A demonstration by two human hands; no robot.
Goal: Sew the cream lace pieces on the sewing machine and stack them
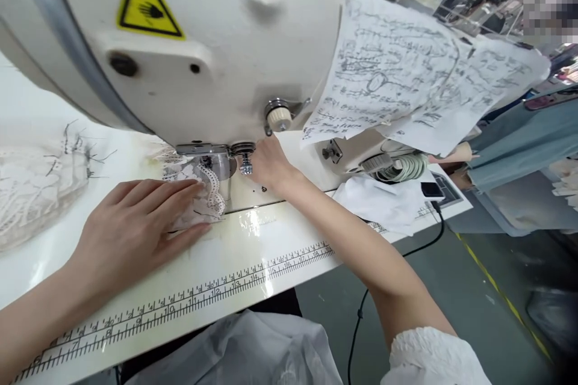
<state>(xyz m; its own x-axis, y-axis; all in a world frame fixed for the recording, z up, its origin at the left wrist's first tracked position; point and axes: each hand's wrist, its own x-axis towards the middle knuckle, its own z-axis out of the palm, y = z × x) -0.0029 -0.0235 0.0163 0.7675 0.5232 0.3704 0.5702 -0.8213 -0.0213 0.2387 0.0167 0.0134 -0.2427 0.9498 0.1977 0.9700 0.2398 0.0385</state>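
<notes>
A piece of white lace [208, 192] with a scalloped edge lies under the sewing machine's needle area. My left hand [135, 225] rests on this lace from the left, fingers stretched out and thumb apart, pressing it to the table. Past the needle area, my right hand [270, 159] reaches in behind the machine's lower edge. Its fingers are hidden there, so what they touch does not show. The white sewing machine [217, 72] hangs over both hands and hides part of the lace.
More lace [40, 186] with loose dark threads lies at the left. A printed ruler [189, 298] runs along the table's front edge. Handwritten papers [383, 66] hang on the machine. White cloth [383, 201], a small black-screened device [432, 190] and its cable sit at the right.
</notes>
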